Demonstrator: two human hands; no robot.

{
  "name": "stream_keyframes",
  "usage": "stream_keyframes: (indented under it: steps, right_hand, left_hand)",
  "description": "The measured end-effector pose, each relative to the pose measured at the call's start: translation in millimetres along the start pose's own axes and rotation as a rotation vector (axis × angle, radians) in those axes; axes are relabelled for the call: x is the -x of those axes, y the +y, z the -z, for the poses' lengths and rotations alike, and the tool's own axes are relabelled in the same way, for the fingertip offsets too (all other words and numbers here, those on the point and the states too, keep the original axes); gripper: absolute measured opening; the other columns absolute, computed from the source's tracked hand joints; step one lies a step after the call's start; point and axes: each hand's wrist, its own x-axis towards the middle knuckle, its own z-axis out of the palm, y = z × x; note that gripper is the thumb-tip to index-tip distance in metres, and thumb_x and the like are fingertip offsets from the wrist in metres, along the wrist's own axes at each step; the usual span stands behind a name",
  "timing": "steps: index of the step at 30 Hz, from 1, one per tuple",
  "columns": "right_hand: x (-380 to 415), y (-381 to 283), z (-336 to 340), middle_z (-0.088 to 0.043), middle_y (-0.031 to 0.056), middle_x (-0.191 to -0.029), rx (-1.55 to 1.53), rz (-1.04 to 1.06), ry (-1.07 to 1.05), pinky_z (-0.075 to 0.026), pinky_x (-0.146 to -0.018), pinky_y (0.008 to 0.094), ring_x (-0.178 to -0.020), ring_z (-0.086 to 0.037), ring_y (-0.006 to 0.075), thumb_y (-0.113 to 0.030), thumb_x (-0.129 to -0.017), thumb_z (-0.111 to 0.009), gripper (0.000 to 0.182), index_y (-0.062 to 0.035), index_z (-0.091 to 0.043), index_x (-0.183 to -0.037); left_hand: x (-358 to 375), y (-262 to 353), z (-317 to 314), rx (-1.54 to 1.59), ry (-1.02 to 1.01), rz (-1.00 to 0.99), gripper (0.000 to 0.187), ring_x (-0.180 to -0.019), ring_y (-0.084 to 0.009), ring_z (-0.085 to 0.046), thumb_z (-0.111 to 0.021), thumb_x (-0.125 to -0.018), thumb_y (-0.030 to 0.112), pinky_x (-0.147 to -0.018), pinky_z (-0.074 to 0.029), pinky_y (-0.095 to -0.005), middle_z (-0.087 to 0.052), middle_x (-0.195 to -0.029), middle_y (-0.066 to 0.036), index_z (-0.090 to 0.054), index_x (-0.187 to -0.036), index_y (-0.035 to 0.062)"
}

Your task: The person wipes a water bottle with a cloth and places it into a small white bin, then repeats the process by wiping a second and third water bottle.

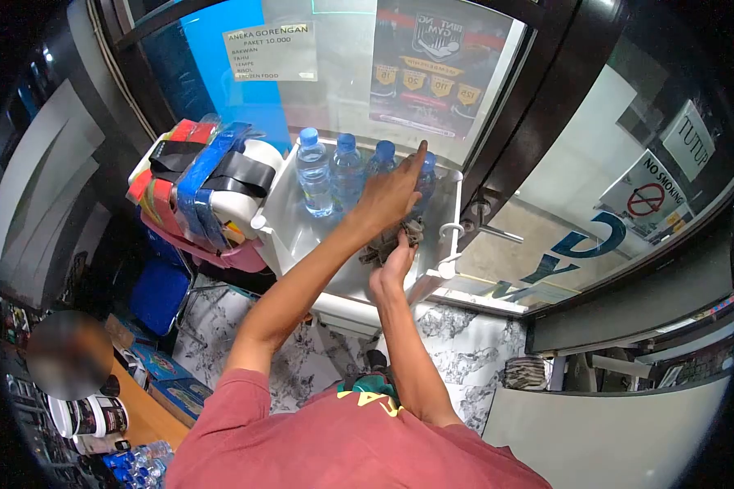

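My left hand (390, 194) reaches across the white bin (279, 232), index finger stretched out in front of the water bottles. Its thumb is spread to the side, and I see nothing held in it. Below it, my right hand (394, 267) is closed on a crumpled grey-brown bundle that looks like a rag (375, 249). Blue-capped water bottles stand upright along the back of the bin: one at the left (314, 179), a second (347, 175), a third (382, 160) partly behind my left hand, and another (426, 183) at the right.
Left of the bin sits a white box strapped with red and blue tape (249, 175), above a blue chair (161, 295). A glass door with a metal handle (497, 234) is at the right. A wooden counter (143, 416) with tubs (98, 416) lies lower left, beside a person's blurred head.
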Motion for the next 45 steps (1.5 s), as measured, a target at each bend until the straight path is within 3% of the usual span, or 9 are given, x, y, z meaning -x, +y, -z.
stream_keyframes:
  steps: [5, 12, 18, 28, 30, 33, 37, 40, 45]
  right_hand:
    - [13, -11, -7, -0.053, 0.0054, -0.115, -0.007, -0.022, 0.027, -0.046, -0.085, 0.0357, -0.101, -0.055, 0.0211, -0.017, -0.091, -0.045, 0.031, -0.0104, -0.042, -0.121]
    - [46, -33, -5, -0.054, 0.0055, -0.112, 0.022, -0.021, -0.188, -0.046, -0.084, 0.0331, -0.1, -0.055, 0.0184, -0.021, -0.092, -0.047, 0.029, -0.0081, -0.045, -0.118]
    - [85, -51, -3, -0.052, 0.0047, -0.113, 0.183, -0.259, -0.565, -0.048, -0.079, 0.0334, -0.1, -0.054, 0.0173, -0.022, -0.09, -0.05, 0.033, -0.0119, -0.042, -0.121]
    - [151, 16, 45, -0.056, 0.0037, -0.106, 0.717, -0.957, -0.946, -0.048, -0.078, 0.0322, -0.095, -0.056, 0.0156, -0.022, -0.087, -0.055, 0.033, -0.0103, -0.046, -0.117]
    - [168, 30, 53, -0.056, 0.0033, -0.106, 0.797, -1.084, -1.032, -0.048, -0.078, 0.032, -0.094, -0.056, 0.0156, -0.022, -0.087, -0.055, 0.033, -0.0108, -0.047, -0.117]
    - [195, 55, 69, -0.049, 0.0095, -0.121, 0.96, -1.177, -1.152, -0.04, -0.092, 0.0311, -0.107, -0.05, 0.0197, -0.025, -0.087, -0.057, 0.053, 0.0031, -0.038, -0.128]
    - [244, 80, 75, -0.047, 0.0091, -0.124, 1.01, -1.288, -1.435, -0.038, -0.092, 0.0299, -0.11, -0.048, 0.018, -0.025, -0.088, -0.057, 0.055, 0.0017, -0.035, -0.131]
    - [294, 95, 87, -0.055, 0.0027, -0.109, 0.989, -1.254, -1.467, -0.044, -0.084, 0.0299, -0.097, -0.055, 0.0153, -0.024, -0.088, -0.055, 0.038, -0.0058, -0.046, -0.12]
    - [382, 99, 101, -0.055, 0.0029, -0.111, 0.909, -1.386, -1.614, -0.043, -0.085, 0.0301, -0.099, -0.053, 0.0144, -0.021, -0.089, -0.055, 0.034, -0.0066, -0.048, -0.119]
  left_hand:
    - [23, 3, 0, 0.109, 0.174, -0.032, 0.07, -0.098, -0.0392, -0.055, -0.063, -0.077, 0.013, -0.074, -0.051, -0.0423, -0.047, -0.125, -0.02, -0.027, -0.138, 0.0089]
    - [108, 3, 11, 0.67, 0.487, 0.26, 0.035, -0.072, -0.0122, -0.059, -0.055, -0.083, 0.002, -0.057, -0.046, -0.0214, -0.057, -0.105, -0.009, -0.05, -0.117, 0.0063]
    - [231, 3, 6, 0.994, 0.857, 0.624, 0.018, -0.068, -0.0103, -0.056, -0.047, -0.091, 0.006, -0.053, -0.045, -0.0222, -0.056, -0.099, -0.009, -0.05, -0.107, -0.0001]
    - [440, 75, 3, 0.67, 1.591, 1.216, 0.018, -0.063, -0.0114, -0.056, -0.045, -0.092, 0.008, -0.052, -0.045, -0.0228, -0.055, -0.093, -0.009, -0.05, -0.108, 0.0022]
    - [472, 101, -4, 0.584, 1.744, 1.252, 0.017, -0.063, -0.0117, -0.056, -0.045, -0.092, 0.008, -0.052, -0.045, -0.0235, -0.055, -0.092, -0.009, -0.05, -0.108, 0.002]
    - [511, 138, -13, 0.472, 1.965, 1.268, 0.021, -0.064, -0.0132, -0.054, -0.047, -0.093, 0.014, -0.055, -0.045, -0.0259, -0.054, -0.093, -0.009, -0.048, -0.111, 0.005]
    - [555, 178, -19, 0.306, 2.205, 1.232, 0.019, -0.061, -0.013, -0.056, -0.047, -0.092, 0.012, -0.051, -0.044, -0.0242, -0.055, -0.092, -0.009, -0.049, -0.109, 0.0029]
    - [583, 203, -15, 0.218, 2.297, 1.232, 0.019, -0.062, -0.0131, -0.056, -0.047, -0.092, 0.012, -0.052, -0.044, -0.0241, -0.056, -0.09, -0.009, -0.049, -0.109, 0.0028]
    - [633, 244, 0, 0.203, 2.267, 1.301, 0.022, -0.065, -0.0135, -0.057, -0.046, -0.091, 0.012, -0.054, -0.045, -0.0244, -0.058, -0.091, -0.009, -0.05, -0.111, 0.0033]
